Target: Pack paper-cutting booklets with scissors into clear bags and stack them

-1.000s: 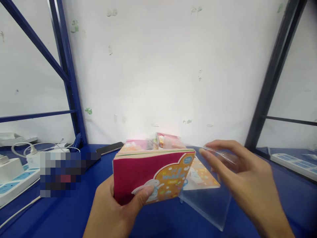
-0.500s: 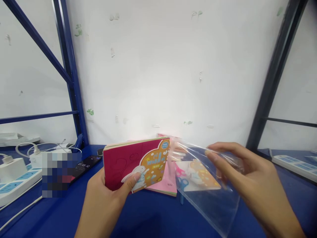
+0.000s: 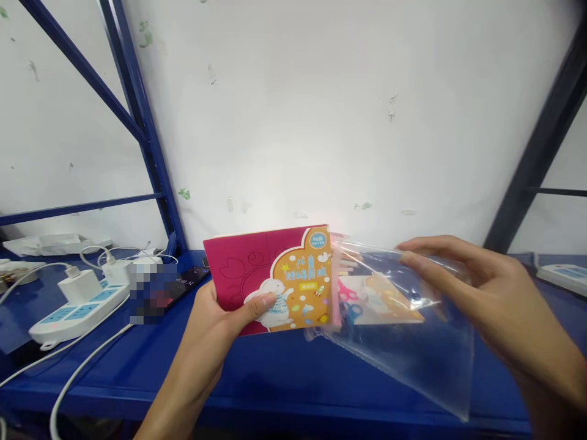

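Note:
My left hand (image 3: 215,321) grips a magenta paper booklet (image 3: 238,260) with an orange cover panel and a white cartoon animal, thumb on the front and fingers behind. At the booklet's right edge is the pink-edged mouth of a clear plastic bag (image 3: 426,373); whether the edge sits inside, I cannot tell. My right hand (image 3: 477,281) pinches the bag's upper far part between thumb and fingers. Through the clear plastic I see pink scissors (image 3: 347,292), blue scissors (image 3: 354,313) and an orange-and-white printed booklet (image 3: 394,302).
The blue table (image 3: 275,373) stands against a white wall. On the left are a white power strip (image 3: 87,308) with chargers and cables, and a dark phone (image 3: 186,284). Another power strip (image 3: 566,275) lies at the far right. Blue rack posts (image 3: 153,146) rise beside the table.
The booklet has turned more squarely toward me, and its right edge has met the bag's mouth. The camera view has shifted, showing the table's front edge.

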Motion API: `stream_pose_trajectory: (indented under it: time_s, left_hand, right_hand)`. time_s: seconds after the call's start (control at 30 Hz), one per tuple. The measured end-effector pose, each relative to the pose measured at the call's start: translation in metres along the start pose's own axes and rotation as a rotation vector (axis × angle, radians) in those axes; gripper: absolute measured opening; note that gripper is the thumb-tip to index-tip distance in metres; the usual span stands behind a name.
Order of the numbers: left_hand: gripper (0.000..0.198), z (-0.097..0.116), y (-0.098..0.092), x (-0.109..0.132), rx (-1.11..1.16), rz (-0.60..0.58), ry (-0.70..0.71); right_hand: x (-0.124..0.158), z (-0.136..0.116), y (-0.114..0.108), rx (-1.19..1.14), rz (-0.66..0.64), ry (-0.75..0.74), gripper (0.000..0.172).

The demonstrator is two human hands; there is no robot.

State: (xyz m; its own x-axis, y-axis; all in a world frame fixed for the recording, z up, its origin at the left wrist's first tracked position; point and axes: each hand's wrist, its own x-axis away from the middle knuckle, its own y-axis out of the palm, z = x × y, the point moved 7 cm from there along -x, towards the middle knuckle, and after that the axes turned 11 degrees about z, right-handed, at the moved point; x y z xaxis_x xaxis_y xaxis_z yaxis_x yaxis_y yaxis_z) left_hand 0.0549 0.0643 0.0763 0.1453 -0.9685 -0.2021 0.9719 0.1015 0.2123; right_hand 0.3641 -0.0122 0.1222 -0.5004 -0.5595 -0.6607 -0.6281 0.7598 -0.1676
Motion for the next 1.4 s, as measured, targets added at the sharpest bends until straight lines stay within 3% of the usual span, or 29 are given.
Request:
stream_pose_trajectory:
  time_s: [0.17,0.53,0.83,1.2,1.4]
  left_hand:
    - [0.066,-0.003,0.001,-0.001,0.02,-0.053,-0.058]
    - [0.054,-0.013,0.001,-0.004,-0.031,-0.223,-0.13]
    - [0.052,-0.013,-0.001,-0.004,-0.061,-0.211,-0.154]
    - [0.052,-0.013,0.003,-0.003,-0.057,-0.19,-0.162]
    - [0.055,-0.014,0.002,-0.002,-0.07,-0.261,-0.199]
  right_hand:
    - [-0.001,0.001,0.003,0.0,0.007,0.028,0.035]
    - [0.001,0.004,0.0,-0.047,0.053,0.016,0.026]
    - [0.003,-0.002,0.0,-0.176,0.102,0.073,0.026]
    - [0.002,0.002,0.003,-0.243,0.062,0.111,0.029]
    - [0.002,0.0,0.005,-0.268,0.015,0.095,0.025]
